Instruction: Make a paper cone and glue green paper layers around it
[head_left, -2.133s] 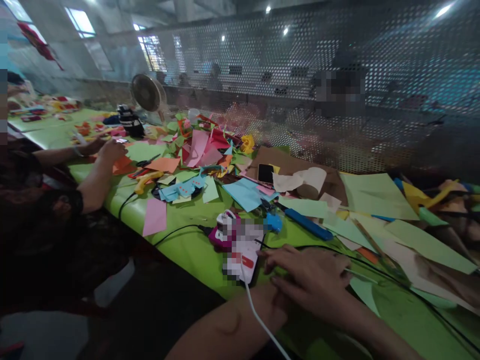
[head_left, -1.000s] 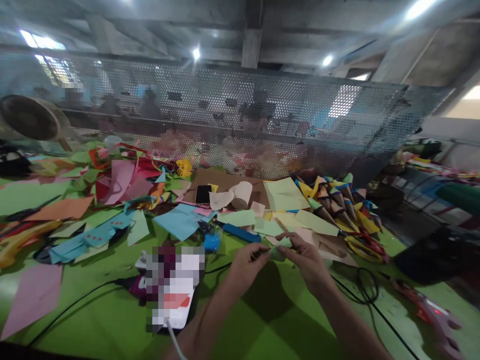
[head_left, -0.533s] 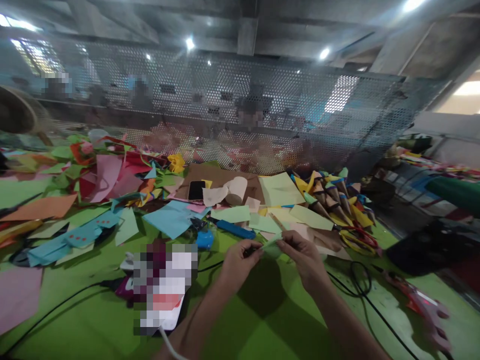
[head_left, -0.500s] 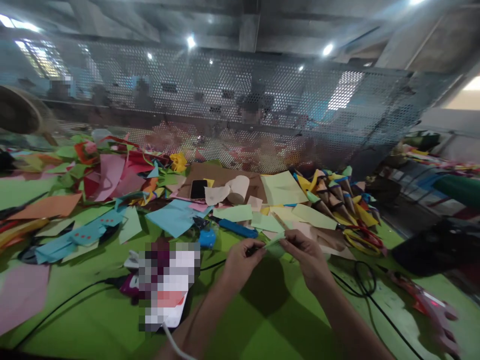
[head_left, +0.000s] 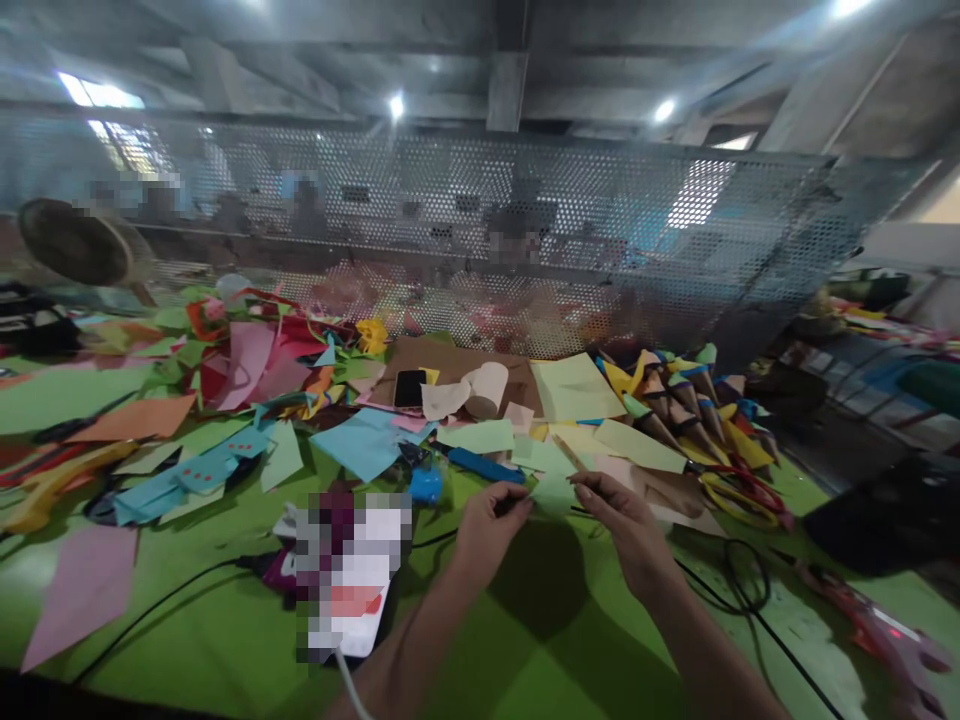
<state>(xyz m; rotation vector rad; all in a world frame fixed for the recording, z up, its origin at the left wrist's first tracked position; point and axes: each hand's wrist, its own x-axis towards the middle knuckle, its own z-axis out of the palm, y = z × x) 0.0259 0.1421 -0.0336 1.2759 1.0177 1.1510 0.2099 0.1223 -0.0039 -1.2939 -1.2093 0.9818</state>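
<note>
A small light green sheet of paper is held above the green table between my two hands. My left hand pinches its left edge with thumb and forefinger. At the right edge, my right hand has its fingertips closed on the same paper. Just beyond them lie a blue-handled cutter and more pale green and cream paper pieces. Left of my left forearm, a phone with a white cable stands tilted, its screen blurred out.
Scissors with yellow and red handles lie right of my hands, near paper cones. A pink glue gun and its black cord occupy the right side. A paper roll stands behind; coloured scraps heap up at left, before a mesh screen.
The light green paper now faces me flatter and shows more of its surface. My right hand has shifted slightly away from my left. The whole view has moved a little.
</note>
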